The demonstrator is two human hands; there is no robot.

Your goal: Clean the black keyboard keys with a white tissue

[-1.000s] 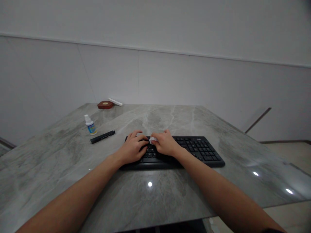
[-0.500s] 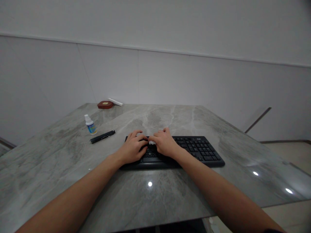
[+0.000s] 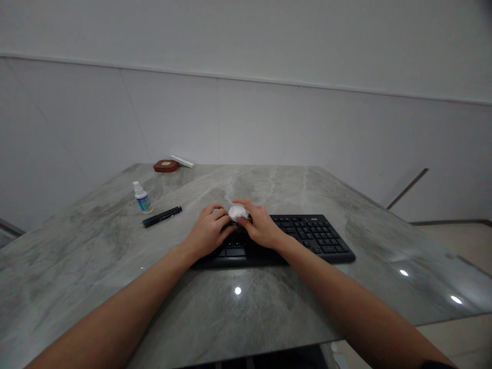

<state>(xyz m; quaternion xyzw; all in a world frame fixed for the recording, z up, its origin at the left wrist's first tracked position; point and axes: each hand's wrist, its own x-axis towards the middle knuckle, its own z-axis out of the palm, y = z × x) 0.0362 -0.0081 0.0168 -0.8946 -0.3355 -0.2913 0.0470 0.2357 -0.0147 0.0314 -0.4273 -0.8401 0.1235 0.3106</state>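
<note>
Right hand [image 3: 261,226]: grip narrow, thumb and fingers closed on a crumpled white wad [image 3: 238,212] over the keyboard [image 3: 307,236]. Left hand [image 3: 208,230] over the keyboard's left end, fingertips beside the wad; whether it holds anything, cannot tell. Keyboard flat on the surface [image 3: 249,312]. Judged step: wiping keys. Next move calls for wad against keys, keyboard steadied. Bottle [image 3: 143,200] stands farther left.

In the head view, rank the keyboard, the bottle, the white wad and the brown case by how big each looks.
1. Keyboard
2. Bottle
Unranked: white wad and brown case look too alike, and the wad is partly covered.
</note>
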